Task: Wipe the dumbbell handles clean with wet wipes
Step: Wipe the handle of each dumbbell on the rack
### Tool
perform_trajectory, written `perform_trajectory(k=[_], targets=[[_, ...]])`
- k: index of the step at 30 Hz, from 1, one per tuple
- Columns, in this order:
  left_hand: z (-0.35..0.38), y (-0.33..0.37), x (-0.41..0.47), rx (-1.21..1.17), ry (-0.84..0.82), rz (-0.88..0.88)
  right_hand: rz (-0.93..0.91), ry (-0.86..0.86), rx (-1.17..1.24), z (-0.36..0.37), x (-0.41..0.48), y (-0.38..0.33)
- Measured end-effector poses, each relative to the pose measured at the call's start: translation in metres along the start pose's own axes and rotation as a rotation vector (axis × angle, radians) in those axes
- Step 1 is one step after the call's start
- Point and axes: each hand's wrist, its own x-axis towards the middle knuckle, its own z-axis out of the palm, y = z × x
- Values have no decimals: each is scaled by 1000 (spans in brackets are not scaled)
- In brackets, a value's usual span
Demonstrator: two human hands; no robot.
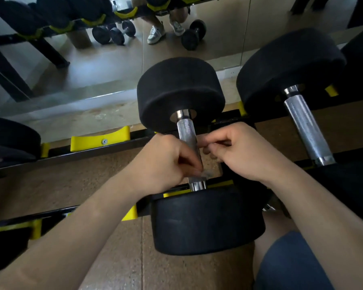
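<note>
Left hand point(164, 162) pinches a small scrunched wet wipe point(204, 174) against the lower end of the knurled handle point(187, 130) of the racked centre dumbbell point(208, 222). Right hand point(241, 151): fingers curled narrow beside the handle; whether they grip the wipe, cannot tell. Risk: wipe may snag on the knurling and tear, or slip out. Containers: no wipe pack visible; one yellow cradle point(101, 139) bears nothing.
</note>
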Motion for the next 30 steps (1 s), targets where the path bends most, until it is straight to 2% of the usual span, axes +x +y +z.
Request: perform_trajectory(k=[4, 14, 19, 23, 24, 26, 30], targets=[[4, -3, -12, -228, 17, -68, -5, -79, 63, 0, -11, 3], [8, -6, -29, -561, 71, -312, -26, -249, 170, -6, -7, -9], [5, -14, -1, -553, 353, -315, -56, -83, 124, 5, 2, -6], [18, -10, -25, -563, 231, -384, -72, -34, 67, 9, 6, -3], [18, -10, -25, -531, 244, -382, -65, -24, 79, 9, 7, -3], [16, -15, -11, -488, 374, -366, -52, 33, 109, 12, 9, -4], [14, -24, 29, -422, 745, -372, -51, 168, 109, 19, 17, -5]])
